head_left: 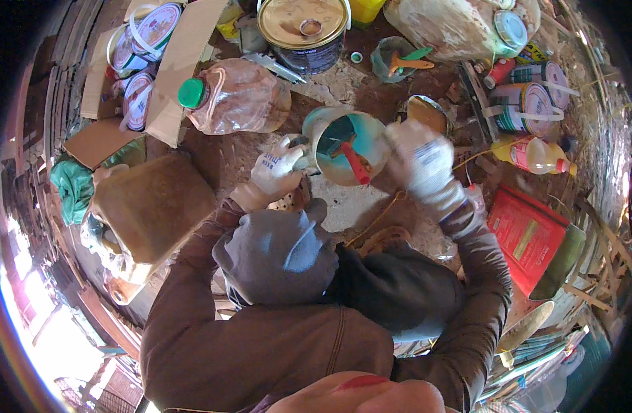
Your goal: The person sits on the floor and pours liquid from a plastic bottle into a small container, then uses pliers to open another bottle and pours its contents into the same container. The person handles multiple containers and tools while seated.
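Note:
My left hand (274,170), in a white work glove, is closed round the handle of a pale plastic jug (320,121). The jug is tipped so its open mouth shows, with teal paint (338,128) on the inside. A paintbrush with a red handle (357,165) stands in it, the handle leaning over the near rim. At the jug's right side is my right hand (420,160), gloved too and smeared by motion; its fingers cannot be made out. Just beyond that hand sits a round tin (429,112), partly covered by it.
Beyond the jug stand a large paint bucket (303,60) and a clear bottle with green cap (243,96). A cut container (390,60) holds brushes. Paint tins (526,107) and a red can (526,230) lie right; a cardboard box (185,62) and brown jerrycan (154,206) are left.

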The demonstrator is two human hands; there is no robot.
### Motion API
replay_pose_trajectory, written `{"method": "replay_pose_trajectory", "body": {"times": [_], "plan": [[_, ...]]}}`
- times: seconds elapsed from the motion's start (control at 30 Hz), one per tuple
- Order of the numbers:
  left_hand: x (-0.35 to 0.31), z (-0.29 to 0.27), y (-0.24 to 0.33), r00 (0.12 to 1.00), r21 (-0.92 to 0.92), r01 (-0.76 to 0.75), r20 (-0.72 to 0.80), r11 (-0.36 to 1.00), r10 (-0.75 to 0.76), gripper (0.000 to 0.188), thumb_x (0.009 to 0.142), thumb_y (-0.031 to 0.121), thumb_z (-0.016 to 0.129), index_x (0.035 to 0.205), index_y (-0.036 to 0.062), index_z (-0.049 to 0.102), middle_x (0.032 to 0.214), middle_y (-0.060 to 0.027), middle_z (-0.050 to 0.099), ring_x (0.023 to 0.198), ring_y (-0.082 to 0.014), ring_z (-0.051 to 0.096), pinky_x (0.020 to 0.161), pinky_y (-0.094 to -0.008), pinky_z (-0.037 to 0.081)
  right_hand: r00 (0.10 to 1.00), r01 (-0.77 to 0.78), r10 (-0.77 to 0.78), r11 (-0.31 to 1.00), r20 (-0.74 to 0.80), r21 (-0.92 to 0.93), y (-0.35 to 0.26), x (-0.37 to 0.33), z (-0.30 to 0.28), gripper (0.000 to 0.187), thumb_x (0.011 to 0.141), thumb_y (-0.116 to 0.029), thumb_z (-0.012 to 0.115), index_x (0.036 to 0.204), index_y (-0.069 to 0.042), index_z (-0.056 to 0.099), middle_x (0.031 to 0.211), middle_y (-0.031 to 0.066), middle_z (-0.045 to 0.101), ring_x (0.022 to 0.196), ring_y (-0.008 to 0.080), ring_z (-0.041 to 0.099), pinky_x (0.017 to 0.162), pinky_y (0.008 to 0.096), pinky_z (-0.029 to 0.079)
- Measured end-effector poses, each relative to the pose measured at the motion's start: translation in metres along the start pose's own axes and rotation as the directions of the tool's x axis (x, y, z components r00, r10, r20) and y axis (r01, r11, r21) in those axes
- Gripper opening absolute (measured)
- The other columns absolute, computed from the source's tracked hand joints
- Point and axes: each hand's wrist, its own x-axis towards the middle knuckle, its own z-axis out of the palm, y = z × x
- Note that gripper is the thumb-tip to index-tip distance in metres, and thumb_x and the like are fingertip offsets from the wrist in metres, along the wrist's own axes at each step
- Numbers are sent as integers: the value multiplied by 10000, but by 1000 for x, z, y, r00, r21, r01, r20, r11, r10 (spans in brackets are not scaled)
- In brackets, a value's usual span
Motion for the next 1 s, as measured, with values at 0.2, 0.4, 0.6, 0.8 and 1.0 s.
{"method": "replay_pose_trajectory", "body": {"times": [0.2,0.4,0.6,0.8,1.0], "plan": [[29,1,27,988,199,-119,-77,973,137,428,780,359,745,1084,80,632,1292,-167,516,1098,-375,569,877,-464,504,978,44,2,976,208,-213,-27,-34,81,357,802,-296,653,1049,-38,653,940,146,655,707,299,627,557,449,484],[44,11,39,993,208,-90,-55,974,104,441,696,174,690,1115,78,590,1360,-167,466,1107,-374,583,845,-473,524,838,-226,285,958,466,-179,-39,17,36,364,925,-346,492,1070,-75,688,1123,168,644,986,297,624,755,408,496],[50,16,40,976,194,-76,-187,978,113,379,770,176,688,1122,72,593,1330,-171,507,989,-382,640,783,-464,548,812,-123,348,886,468,-446,-19,0,19,243,848,-223,565,1058,-135,649,1008,93,645,938,259,631,689,389,478],[59,18,30,979,136,84,-198,987,-56,443,790,223,719,1189,71,600,1309,-219,555,1127,-397,579,898,-461,504,988,-114,147,904,48,-412,12,-26,7,134,800,-191,599,926,-146,605,877,43,564,813,215,572,661,379,456],[66,24,15,971,147,113,-225,983,-78,424,816,249,716,1188,73,612,1315,-197,568,1167,-376,570,938,-426,498,995,-98,75,908,-72,-407,20,-24,-5,271,791,-189,629,1061,-174,645,923,32,549,820,202,550,647,350,448]]}}
